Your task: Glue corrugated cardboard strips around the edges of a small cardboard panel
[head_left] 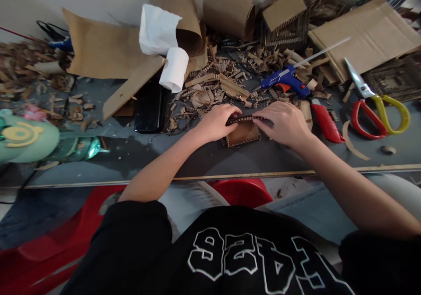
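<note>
A small cardboard box (244, 136) with corrugated edges rests on the dark table near its front edge. My left hand (219, 122) is closed on the far left part of a corrugated cardboard strip along the box's far side. From the right, my right hand (283, 122) pinches the same corrugated cardboard strip (245, 119) between thumb and fingers. Some fingertips are hidden behind the strip, and I cannot tell whether it is fixed to the box. Just beyond my right hand lies a blue glue gun (285, 82) with a long clear glue stick.
Red-and-yellow scissors (369, 113) and a red-handled cutter (327, 122) lie to the right. Cardboard scraps (210, 89) cover the middle back. A white paper roll (174, 70) stands by a black phone-like object (149, 107). A green bottle (79, 147) lies at left.
</note>
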Action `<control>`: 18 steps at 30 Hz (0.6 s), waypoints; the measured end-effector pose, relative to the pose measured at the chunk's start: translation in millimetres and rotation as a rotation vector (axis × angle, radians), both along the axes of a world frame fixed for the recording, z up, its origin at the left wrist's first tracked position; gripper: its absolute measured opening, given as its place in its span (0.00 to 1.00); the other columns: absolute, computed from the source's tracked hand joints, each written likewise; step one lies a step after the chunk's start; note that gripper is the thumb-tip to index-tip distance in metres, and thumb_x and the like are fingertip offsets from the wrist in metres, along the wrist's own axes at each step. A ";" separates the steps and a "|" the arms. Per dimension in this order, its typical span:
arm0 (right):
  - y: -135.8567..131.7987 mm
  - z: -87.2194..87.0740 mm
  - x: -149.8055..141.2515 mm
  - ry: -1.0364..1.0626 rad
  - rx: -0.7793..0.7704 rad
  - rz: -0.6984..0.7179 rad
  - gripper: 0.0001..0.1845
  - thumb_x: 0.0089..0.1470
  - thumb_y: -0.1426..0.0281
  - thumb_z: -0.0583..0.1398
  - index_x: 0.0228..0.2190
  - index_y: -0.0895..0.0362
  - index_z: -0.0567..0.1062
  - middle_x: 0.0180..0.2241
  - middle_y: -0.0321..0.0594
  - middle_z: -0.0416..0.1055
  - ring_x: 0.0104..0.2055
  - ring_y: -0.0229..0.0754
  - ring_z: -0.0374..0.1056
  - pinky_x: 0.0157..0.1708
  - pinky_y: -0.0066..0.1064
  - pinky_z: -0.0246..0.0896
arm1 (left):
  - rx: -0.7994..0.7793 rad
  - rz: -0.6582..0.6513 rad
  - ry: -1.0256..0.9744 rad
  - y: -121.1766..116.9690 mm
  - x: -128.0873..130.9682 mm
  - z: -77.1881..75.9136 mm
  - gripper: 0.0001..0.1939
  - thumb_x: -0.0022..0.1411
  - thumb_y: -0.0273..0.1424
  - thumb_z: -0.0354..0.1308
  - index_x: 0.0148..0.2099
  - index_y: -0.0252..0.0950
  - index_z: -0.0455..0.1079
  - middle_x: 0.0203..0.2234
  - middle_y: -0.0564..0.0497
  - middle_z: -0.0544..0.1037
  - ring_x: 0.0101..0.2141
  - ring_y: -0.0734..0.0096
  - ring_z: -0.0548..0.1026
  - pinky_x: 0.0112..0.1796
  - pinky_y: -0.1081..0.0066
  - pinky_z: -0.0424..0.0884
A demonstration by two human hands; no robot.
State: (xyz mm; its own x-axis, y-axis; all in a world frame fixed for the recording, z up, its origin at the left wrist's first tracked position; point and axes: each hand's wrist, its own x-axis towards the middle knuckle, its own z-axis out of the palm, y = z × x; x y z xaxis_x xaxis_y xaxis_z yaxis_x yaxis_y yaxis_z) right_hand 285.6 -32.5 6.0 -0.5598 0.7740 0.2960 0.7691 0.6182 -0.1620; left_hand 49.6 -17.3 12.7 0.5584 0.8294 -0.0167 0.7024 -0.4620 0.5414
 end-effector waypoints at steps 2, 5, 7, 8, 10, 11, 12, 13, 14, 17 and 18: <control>-0.3 1.1 2.4 -0.001 0.012 0.003 0.17 0.66 0.64 0.53 0.39 0.54 0.82 0.37 0.41 0.80 0.41 0.47 0.72 0.42 0.38 0.63 | 0.001 0.013 -0.016 2.2 0.2 -1.7 0.13 0.65 0.27 0.59 0.52 0.35 0.72 0.47 0.45 0.78 0.48 0.64 0.77 0.51 0.64 0.72; -0.3 1.1 6.3 -0.009 0.022 -0.001 0.18 0.66 0.64 0.52 0.39 0.53 0.81 0.35 0.41 0.80 0.40 0.46 0.71 0.42 0.38 0.63 | 0.027 0.029 -0.019 4.3 0.4 -2.9 0.13 0.65 0.30 0.61 0.51 0.36 0.73 0.47 0.46 0.79 0.49 0.63 0.76 0.52 0.62 0.71; -0.3 0.3 8.1 -0.006 0.026 -0.006 0.18 0.66 0.64 0.52 0.39 0.54 0.81 0.35 0.41 0.80 0.39 0.46 0.71 0.42 0.38 0.64 | 0.043 0.015 -0.016 4.5 -0.4 -1.8 0.15 0.64 0.32 0.64 0.52 0.37 0.73 0.48 0.46 0.78 0.52 0.60 0.75 0.53 0.60 0.70; -0.3 -0.2 8.7 0.001 0.029 -0.009 0.19 0.66 0.64 0.52 0.39 0.54 0.82 0.35 0.41 0.80 0.39 0.46 0.71 0.42 0.38 0.64 | 0.041 0.003 -0.014 4.4 -1.5 -0.6 0.17 0.62 0.33 0.65 0.52 0.37 0.72 0.49 0.45 0.78 0.53 0.59 0.74 0.54 0.60 0.70; 0.2 -1.0 9.3 0.016 0.038 -0.013 0.19 0.66 0.64 0.51 0.38 0.55 0.82 0.35 0.43 0.79 0.39 0.46 0.71 0.43 0.38 0.65 | 0.024 -0.022 -0.020 4.7 -5.3 2.5 0.22 0.59 0.35 0.68 0.54 0.37 0.72 0.52 0.45 0.77 0.54 0.57 0.74 0.54 0.59 0.70; 0.6 -1.2 9.5 0.019 0.044 -0.017 0.19 0.67 0.64 0.51 0.38 0.55 0.82 0.35 0.44 0.79 0.39 0.47 0.71 0.43 0.39 0.65 | 0.019 -0.031 -0.030 5.4 -7.8 4.1 0.24 0.58 0.36 0.69 0.55 0.38 0.71 0.53 0.44 0.76 0.54 0.57 0.74 0.54 0.59 0.70; 1.2 -1.5 9.7 0.018 0.050 -0.026 0.20 0.67 0.64 0.51 0.38 0.55 0.82 0.34 0.45 0.79 0.39 0.47 0.71 0.43 0.39 0.66 | 0.018 -0.036 -0.042 6.5 -10.6 5.2 0.25 0.58 0.36 0.70 0.56 0.38 0.71 0.54 0.44 0.76 0.54 0.57 0.74 0.54 0.59 0.70; 1.8 -1.7 9.8 0.015 0.053 -0.036 0.20 0.67 0.64 0.51 0.38 0.55 0.82 0.34 0.45 0.78 0.39 0.48 0.71 0.42 0.39 0.66 | 0.020 -0.039 -0.056 8.0 -13.3 5.7 0.25 0.57 0.36 0.70 0.56 0.39 0.71 0.54 0.44 0.75 0.53 0.58 0.74 0.54 0.60 0.70; 2.4 -2.0 10.0 0.011 0.053 -0.045 0.20 0.67 0.63 0.51 0.38 0.55 0.82 0.34 0.46 0.78 0.40 0.48 0.71 0.42 0.40 0.66 | 0.020 -0.036 -0.070 9.7 -15.7 5.4 0.25 0.57 0.36 0.70 0.56 0.39 0.71 0.53 0.44 0.76 0.52 0.59 0.75 0.53 0.60 0.71; 3.6 -3.5 10.0 0.006 0.046 -0.056 0.21 0.67 0.62 0.50 0.39 0.55 0.81 0.35 0.47 0.78 0.40 0.49 0.71 0.42 0.41 0.67 | -0.034 -0.010 -0.138 14.2 -19.1 0.2 0.22 0.56 0.32 0.70 0.53 0.38 0.72 0.47 0.46 0.79 0.46 0.64 0.78 0.49 0.63 0.73; 3.7 -4.2 9.9 0.003 0.047 -0.054 0.21 0.67 0.62 0.50 0.39 0.55 0.81 0.36 0.47 0.79 0.40 0.49 0.71 0.42 0.41 0.67 | -0.067 0.006 -0.173 15.0 -18.8 -2.5 0.21 0.56 0.31 0.69 0.52 0.37 0.72 0.45 0.46 0.80 0.44 0.65 0.78 0.47 0.65 0.74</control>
